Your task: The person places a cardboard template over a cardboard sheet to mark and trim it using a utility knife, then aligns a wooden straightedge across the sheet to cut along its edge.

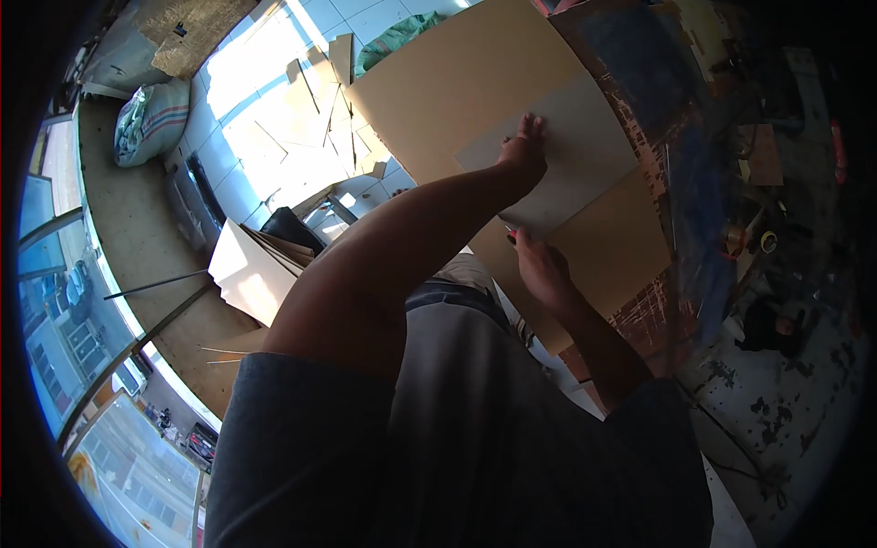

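Note:
A large brown cardboard sheet lies under both of my hands, with a smaller grey sheet flat on top of it. My left hand presses down on the grey sheet, its fingers stretched out and somewhat apart. At the near edge of the grey sheet, my right hand is closed around a red and black utility knife. Most of the knife is hidden in the fist. Its tip points at the corner of the grey sheet, and I cannot tell whether it touches.
Under the cardboard is a worn brown work surface. Cardboard offcuts litter the sunlit tiled floor. To the left are a stack of boards and a full white sack. A tape roll sits at the right.

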Action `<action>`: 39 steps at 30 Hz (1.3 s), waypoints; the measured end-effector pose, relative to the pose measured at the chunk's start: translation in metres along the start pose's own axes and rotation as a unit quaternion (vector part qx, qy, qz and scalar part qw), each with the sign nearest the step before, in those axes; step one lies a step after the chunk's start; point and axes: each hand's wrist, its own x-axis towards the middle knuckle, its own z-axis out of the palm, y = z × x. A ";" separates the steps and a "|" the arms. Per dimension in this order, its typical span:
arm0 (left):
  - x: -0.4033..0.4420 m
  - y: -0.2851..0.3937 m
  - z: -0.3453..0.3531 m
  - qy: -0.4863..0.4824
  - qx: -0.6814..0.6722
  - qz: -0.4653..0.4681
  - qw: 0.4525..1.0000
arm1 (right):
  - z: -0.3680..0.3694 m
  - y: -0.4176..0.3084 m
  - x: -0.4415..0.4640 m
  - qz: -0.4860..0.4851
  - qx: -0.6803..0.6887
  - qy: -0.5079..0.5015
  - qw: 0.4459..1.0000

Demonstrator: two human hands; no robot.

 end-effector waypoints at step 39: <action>-0.053 -0.066 -0.002 0.101 -0.529 -0.159 0.827 | 0.074 0.074 -0.002 0.213 0.754 0.300 0.545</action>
